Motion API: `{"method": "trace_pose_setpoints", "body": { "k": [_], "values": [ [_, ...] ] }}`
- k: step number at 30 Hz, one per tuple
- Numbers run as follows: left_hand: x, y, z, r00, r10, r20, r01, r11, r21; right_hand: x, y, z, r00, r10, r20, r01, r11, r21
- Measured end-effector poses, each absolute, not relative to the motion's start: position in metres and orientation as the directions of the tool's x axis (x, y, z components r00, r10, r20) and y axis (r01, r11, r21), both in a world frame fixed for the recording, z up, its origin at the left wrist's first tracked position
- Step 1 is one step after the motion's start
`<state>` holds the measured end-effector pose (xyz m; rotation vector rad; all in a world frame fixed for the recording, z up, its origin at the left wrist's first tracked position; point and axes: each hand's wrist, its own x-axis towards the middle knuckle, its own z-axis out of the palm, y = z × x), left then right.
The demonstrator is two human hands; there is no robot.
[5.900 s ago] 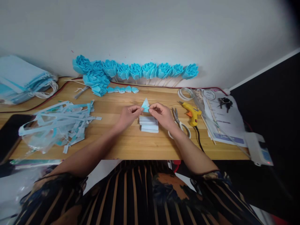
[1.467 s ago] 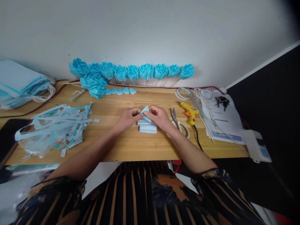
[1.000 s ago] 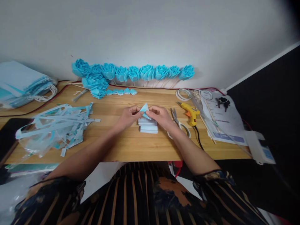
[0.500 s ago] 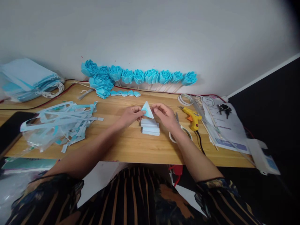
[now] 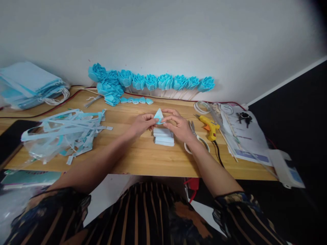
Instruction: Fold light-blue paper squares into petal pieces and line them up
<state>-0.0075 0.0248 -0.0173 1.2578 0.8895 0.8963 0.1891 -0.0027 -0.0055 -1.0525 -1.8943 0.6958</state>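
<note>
A small light-blue folded piece, triangular with its tip up, is pinched between both hands over the wooden table. My left hand grips its left edge with closed fingers. My right hand grips its right side, thumb and forefinger pinched. Just below the hands lies a small stack of pale blue cut sheets.
Blue fabric roses line the wall, with small folded petals before them. Cut strips lie left, a pile of face masks far left. Scissors, a yellow glue gun, tape rolls and papers lie right.
The hands have kept folding the blue piece above the stack; it was a wider triangle half a second ago and is now narrower, with the right fingers closed further over it.
</note>
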Motion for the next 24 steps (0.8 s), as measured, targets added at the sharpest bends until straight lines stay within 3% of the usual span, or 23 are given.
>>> {"method": "trace_pose_setpoints", "body": {
  "k": [8, 24],
  "values": [
    [-0.006, 0.025, -0.02, 0.394, 0.918, 0.038, 0.009, -0.046, 0.999, 0.184, 0.0, -0.017, -0.22, 0.943, 0.249, 0.229, 0.298, -0.927],
    [-0.006, 0.02, -0.014, 0.379, 0.924, 0.058, 0.058, -0.086, 0.995, 0.181, 0.001, -0.019, -0.192, 0.975, 0.112, 0.113, 0.136, -0.984]
  ]
}}
